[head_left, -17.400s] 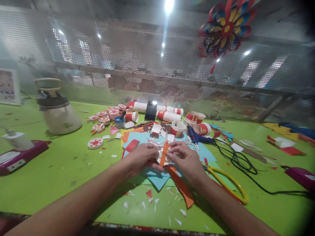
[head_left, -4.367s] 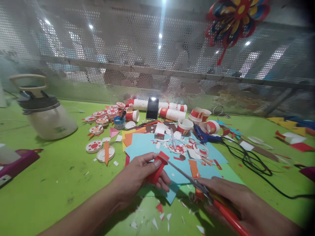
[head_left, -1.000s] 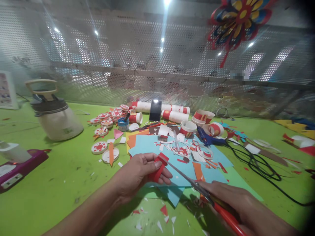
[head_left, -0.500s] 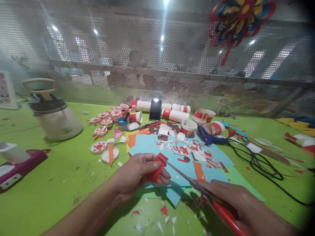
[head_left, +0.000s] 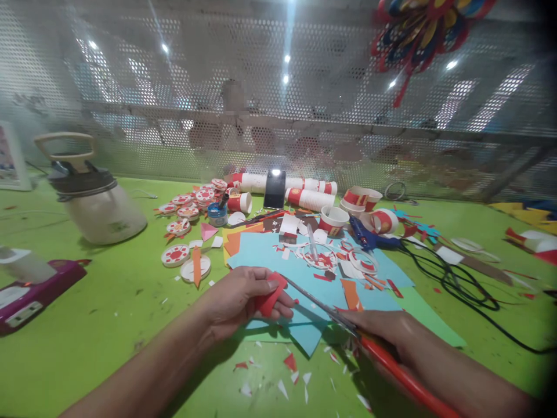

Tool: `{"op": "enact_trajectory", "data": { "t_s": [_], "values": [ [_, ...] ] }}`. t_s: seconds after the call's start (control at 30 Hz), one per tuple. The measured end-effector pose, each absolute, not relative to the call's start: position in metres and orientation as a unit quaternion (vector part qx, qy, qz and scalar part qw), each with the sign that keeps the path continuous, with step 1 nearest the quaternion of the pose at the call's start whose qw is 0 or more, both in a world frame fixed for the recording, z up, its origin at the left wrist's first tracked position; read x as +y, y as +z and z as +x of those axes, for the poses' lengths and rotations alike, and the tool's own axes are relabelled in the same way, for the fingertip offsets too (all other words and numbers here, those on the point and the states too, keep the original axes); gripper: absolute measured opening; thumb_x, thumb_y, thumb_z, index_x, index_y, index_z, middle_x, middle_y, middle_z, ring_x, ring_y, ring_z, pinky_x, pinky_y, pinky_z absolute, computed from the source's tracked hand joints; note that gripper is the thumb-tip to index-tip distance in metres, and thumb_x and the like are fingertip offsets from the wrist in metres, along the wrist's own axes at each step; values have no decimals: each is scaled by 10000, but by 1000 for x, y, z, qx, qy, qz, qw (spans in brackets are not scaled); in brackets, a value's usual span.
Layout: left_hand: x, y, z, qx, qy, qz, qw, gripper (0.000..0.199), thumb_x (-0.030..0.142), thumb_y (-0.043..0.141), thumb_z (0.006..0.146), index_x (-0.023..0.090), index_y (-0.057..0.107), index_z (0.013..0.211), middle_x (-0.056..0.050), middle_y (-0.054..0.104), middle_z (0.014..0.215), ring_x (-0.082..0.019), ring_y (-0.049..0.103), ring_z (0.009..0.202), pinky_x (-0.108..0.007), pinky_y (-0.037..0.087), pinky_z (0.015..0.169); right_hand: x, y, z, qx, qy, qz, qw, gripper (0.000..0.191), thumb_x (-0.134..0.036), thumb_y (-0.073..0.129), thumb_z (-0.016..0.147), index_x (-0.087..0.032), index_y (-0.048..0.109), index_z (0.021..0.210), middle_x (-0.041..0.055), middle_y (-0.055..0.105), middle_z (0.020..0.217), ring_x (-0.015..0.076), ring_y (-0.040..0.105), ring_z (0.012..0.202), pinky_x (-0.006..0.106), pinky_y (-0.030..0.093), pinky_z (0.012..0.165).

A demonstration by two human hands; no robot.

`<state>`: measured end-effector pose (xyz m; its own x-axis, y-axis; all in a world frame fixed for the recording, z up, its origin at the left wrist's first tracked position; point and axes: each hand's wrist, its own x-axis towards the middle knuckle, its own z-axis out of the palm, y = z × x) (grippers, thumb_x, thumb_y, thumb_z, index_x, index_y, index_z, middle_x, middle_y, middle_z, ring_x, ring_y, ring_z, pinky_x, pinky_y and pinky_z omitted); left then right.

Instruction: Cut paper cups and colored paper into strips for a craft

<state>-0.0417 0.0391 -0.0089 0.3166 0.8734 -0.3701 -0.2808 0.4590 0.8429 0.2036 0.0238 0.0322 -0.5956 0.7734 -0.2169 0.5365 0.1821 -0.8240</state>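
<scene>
A small piece of red paper is pinched between the thumb and fingers of my left hand, above the front of the blue paper sheets. My right hand grips a pair of scissors with red handles. Their blades point left, and the tips lie close beside the upper right edge of the red paper. The fingers inside the handles are mostly hidden. Just below the blades shows a tiny red bit. Red and white scraps lie on the green table in front.
Decorated paper discs and a blue jar sit to the left. Paper cups, a phone and a blue glue gun with a black cable stand behind and right. Far left are a large jug and a purple power strip.
The scissor blades have moved off the red paper's top edge, and a tiny red bit now shows below them. My left hand with the paper has shifted slightly left and up.
</scene>
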Motion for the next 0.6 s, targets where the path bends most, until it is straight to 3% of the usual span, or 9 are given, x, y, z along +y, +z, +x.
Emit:
{"op": "enact_trajectory", "data": {
  "t_s": [0.13, 0.3, 0.43, 0.6],
  "values": [
    [41, 2, -50, 445, 422, 354, 706, 144, 52, 502, 844, 77, 580, 726, -125, 704, 691, -145, 675, 586, -186, 488, 514, 25, 32, 208, -767, 452, -439, 123, 274, -268, 460, 908, -278, 722, 985, -32, 759, 892, 216, 690, 860, 293, 534, 765],
    [42, 9, -59, 436, 478, 363, 671, 87, 67, 492, 857, 105, 564, 826, -110, 704, 709, -149, 668, 599, -206, 509, 526, 28, 37, 223, -809, 360, -457, 83, 279, -219, 542, 832, -279, 703, 1051, 8, 723, 1088, 262, 662, 976, 320, 524, 813],
    [40, 7, -54, 423, 472, 363, 684, 57, 109, 503, 867, 124, 557, 874, -101, 698, 734, -171, 672, 647, -275, 546, 589, 23, 39, 234, -809, 342, -472, 79, 279, -347, 502, 866, -269, 700, 1047, 25, 742, 1030, 272, 681, 909, 359, 539, 797],
    [35, 4, -45, 412, 448, 401, 684, 57, 125, 560, 848, 106, 573, 796, -104, 692, 766, -135, 657, 662, -228, 526, 629, 11, 32, 241, -824, 262, -486, 126, 424, -481, 525, 839, -295, 632, 1204, 39, 644, 1256, 296, 614, 1099, 365, 505, 911]
  ]
}}
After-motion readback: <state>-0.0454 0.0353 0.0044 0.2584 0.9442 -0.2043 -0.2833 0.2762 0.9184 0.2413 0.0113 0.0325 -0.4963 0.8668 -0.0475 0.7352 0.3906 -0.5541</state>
